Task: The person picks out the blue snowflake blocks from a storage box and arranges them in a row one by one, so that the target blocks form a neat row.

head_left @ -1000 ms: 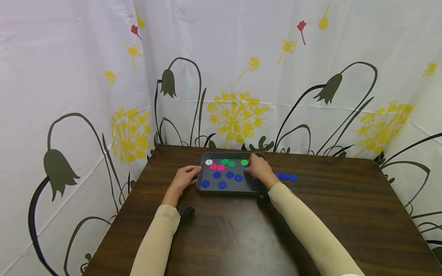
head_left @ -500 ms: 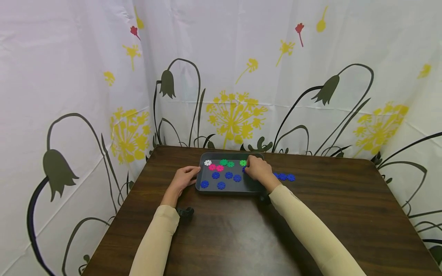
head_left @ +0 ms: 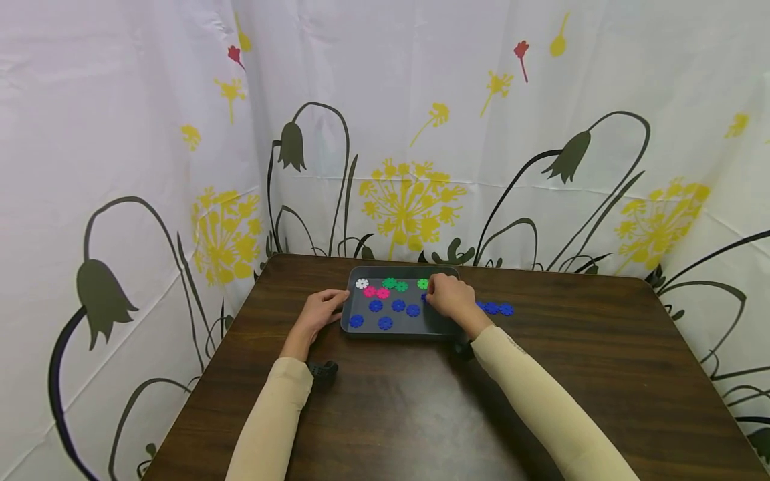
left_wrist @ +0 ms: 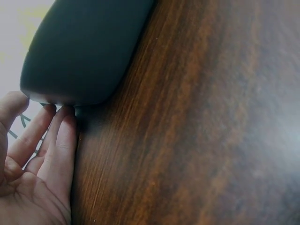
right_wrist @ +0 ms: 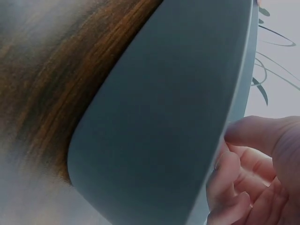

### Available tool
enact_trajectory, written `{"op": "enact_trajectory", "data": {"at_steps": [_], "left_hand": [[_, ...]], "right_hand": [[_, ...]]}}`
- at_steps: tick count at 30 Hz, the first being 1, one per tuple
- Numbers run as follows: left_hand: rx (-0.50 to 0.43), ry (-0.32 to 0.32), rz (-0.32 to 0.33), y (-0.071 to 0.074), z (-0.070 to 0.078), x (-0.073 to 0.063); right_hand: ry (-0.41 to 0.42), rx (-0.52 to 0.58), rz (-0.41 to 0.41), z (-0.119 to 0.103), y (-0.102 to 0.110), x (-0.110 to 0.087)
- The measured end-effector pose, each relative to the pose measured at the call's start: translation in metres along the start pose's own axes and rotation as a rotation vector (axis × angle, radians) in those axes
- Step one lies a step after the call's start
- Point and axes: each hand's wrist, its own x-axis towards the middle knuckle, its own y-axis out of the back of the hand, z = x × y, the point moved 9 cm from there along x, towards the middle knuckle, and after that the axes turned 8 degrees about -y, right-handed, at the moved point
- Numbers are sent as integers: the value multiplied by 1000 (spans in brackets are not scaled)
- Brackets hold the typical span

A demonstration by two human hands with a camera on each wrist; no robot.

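A shallow dark grey tray (head_left: 442,327) stands on the wooden table, with flower-shaped discs lying in it. White (head_left: 361,284), pink (head_left: 376,292), green (head_left: 395,284) and light green (head_left: 424,284) discs are toward the back; several blue discs (head_left: 385,323) are spread nearer the front. At the tray's left end, my left hand (head_left: 321,310) touches the outer wall with extended fingertips (left_wrist: 65,110). My right hand (head_left: 451,296) reaches over the right end, fingers curled, pinching a blue disc (head_left: 424,296) that is mostly hidden. The tray wall (right_wrist: 159,112) covers the fingertips in the right wrist view.
More blue discs (head_left: 499,309) lie in a row on the table (head_left: 385,414), right of the tray and partly behind the right wrist. A white curtain (head_left: 385,120) with printed flowers hangs beyond the table's back edge.
My right hand has shifted slightly left and toward the front, along with the blue disc at its fingertips. The left hand and the tray stay in place.
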Motion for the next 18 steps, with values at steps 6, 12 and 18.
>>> {"op": "enact_trajectory", "data": {"at_steps": [6,12,18], "left_hand": [[-2,14,-5,0,-1,0],[10,12,-9,0,-1,-2],[11,4,-16,1,0,-2]], "right_hand": [[9,37,0,3,2,-3],[16,103,3,6,6,-7],[37,225,0,10,17,-14]]}}
